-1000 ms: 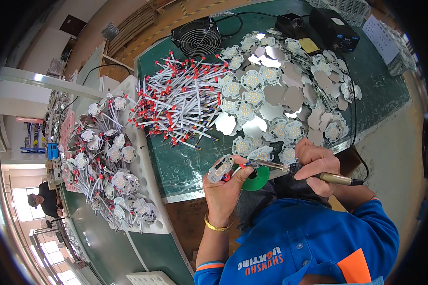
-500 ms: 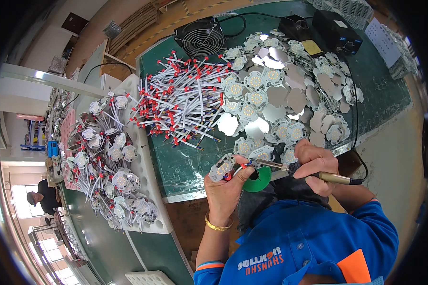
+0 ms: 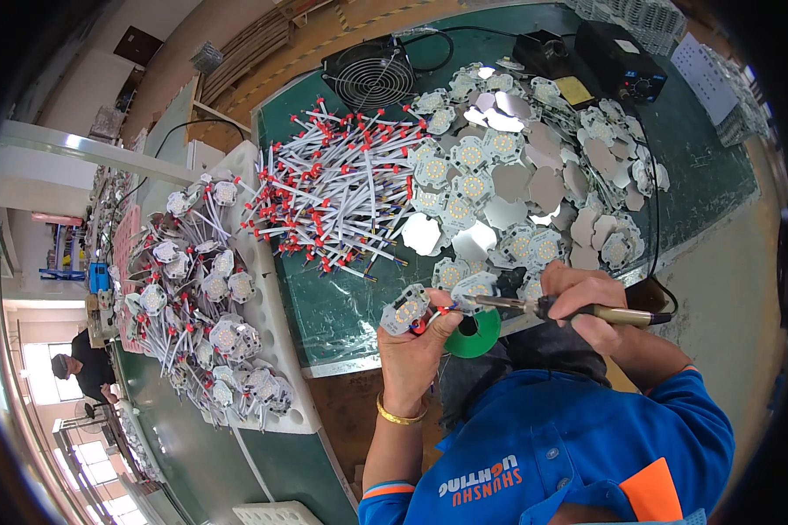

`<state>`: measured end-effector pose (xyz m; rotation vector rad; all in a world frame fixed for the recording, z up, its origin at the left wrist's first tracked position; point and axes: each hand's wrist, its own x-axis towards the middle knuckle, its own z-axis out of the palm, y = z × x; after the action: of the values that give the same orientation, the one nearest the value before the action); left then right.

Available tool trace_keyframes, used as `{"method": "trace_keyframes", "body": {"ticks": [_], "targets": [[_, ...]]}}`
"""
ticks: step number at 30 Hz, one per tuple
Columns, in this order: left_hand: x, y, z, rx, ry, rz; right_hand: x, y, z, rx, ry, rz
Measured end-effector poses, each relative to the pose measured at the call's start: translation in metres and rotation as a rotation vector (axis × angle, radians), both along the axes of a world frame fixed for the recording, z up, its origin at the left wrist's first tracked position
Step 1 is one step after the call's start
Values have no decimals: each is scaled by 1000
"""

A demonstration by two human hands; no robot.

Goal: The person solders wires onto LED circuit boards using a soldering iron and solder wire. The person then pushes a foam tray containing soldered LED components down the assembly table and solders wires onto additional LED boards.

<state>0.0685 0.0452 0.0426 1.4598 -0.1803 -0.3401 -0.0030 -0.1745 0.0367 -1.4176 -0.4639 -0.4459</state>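
My left hand (image 3: 409, 360) is closed, its fingers and thumb pinching an LED circuit board (image 3: 404, 311) and a red-collared wire lead just above the table's near edge. In my right hand (image 3: 587, 302) is a soldering iron (image 3: 626, 315), its thin metal shaft pointing left. The tip reaches over a second LED board (image 3: 476, 290) beside the left fingers; whether it touches is too small to tell. A green spool (image 3: 474, 339), likely of solder wire, sits under the iron next to my left thumb; what supports it is hidden.
White cables with red collars (image 3: 341, 184) are heaped on the green table (image 3: 311, 319). Many LED boards (image 3: 473, 185) lie right of them. Behind stand a black fan (image 3: 373, 74) and a soldering station (image 3: 622, 61). Wired boards (image 3: 214, 284) fill a white foam tray (image 3: 302, 411) at left.
The second board under the iron has tipped up to show more of its face. My right hand and the iron have shifted slightly; my left hand stays nearly in place.
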Motion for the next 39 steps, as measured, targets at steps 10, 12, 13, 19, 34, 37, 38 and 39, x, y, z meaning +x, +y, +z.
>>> {"method": "trace_keyframes", "body": {"ticks": [10,12,13,19,34,37,38,39], "targets": [[2,2,3,39,84,28,-7,0,3,108,-6,6],[3,3,2,36,96,40,-8,4,-1,106,12,-33],[4,5,1,39,106,41,-8,6,-2,103,32,-74],[-2,5,3,-4,183,124,5,11,1,-56,-103,-57],[-14,-9,-1,-39,75,289,-4,15,-8,67,95,-90],[-15,-8,-6,-97,110,305,-1,15,-8,-18,111,-69],[-14,-7,-10,-147,153,325,0,16,-9,-29,85,-75],[-13,-6,-12,-197,196,346,1,17,-10,-40,58,-80]]}}
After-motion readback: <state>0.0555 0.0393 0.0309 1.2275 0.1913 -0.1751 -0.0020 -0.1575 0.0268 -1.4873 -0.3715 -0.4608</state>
